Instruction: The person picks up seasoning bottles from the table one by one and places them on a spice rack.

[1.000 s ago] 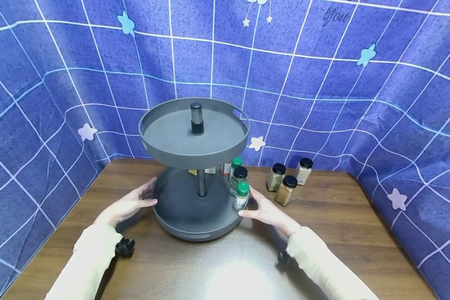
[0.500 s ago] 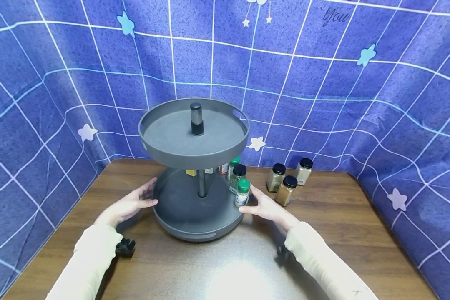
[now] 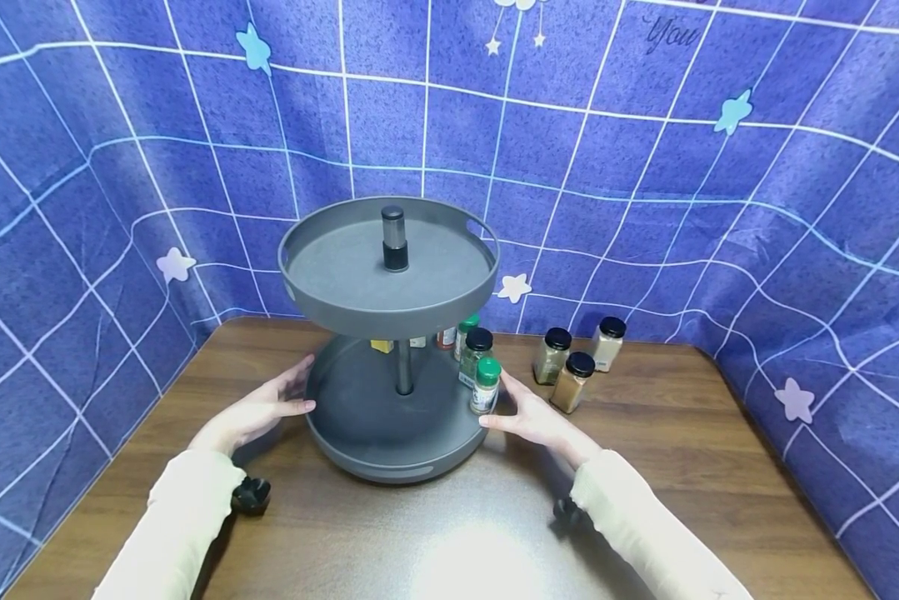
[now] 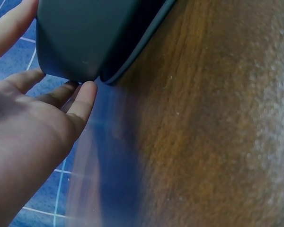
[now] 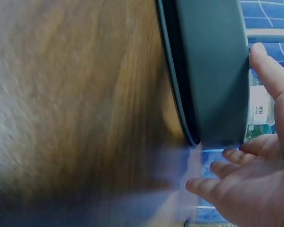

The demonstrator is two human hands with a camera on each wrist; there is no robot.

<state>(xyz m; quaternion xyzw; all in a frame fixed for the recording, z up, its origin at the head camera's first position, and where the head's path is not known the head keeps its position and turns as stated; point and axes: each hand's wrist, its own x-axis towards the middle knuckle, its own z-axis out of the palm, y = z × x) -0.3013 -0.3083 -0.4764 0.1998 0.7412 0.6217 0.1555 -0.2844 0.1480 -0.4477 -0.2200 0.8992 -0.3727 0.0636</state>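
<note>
A grey two-tier turntable organizer [image 3: 389,471] stands on the table. At the left side of its lower tray is my left hand [image 3: 257,408], fingertips touching the outer wall [image 4: 71,42] and thumb at the rim. My right hand [image 3: 527,417] is at the opposite side, thumb on the rim and the other fingers spread [image 5: 206,187] below the wall. Just inside the rim by that hand stands a green-capped spice jar [image 3: 485,387]. Behind it are a black-capped jar [image 3: 476,354] and another green-capped jar [image 3: 465,333]. The upper tray [image 3: 344,258] bears nothing and partly hides the jars at the back.
Several black-capped spice jars stand right of the organizer: a green-filled one [image 3: 551,358], a tan one [image 3: 572,385] and a pale one [image 3: 607,346]. A yellow item [image 3: 381,345] shows behind the centre post [image 3: 403,371]. Blue patterned cloth [image 3: 644,167] surrounds the wooden table [image 3: 644,450].
The lower tray has turned slightly, carrying the right-side jars a little backward and showing more of the yellow item. My right hand has shifted slightly with it; my left hand stays put.
</note>
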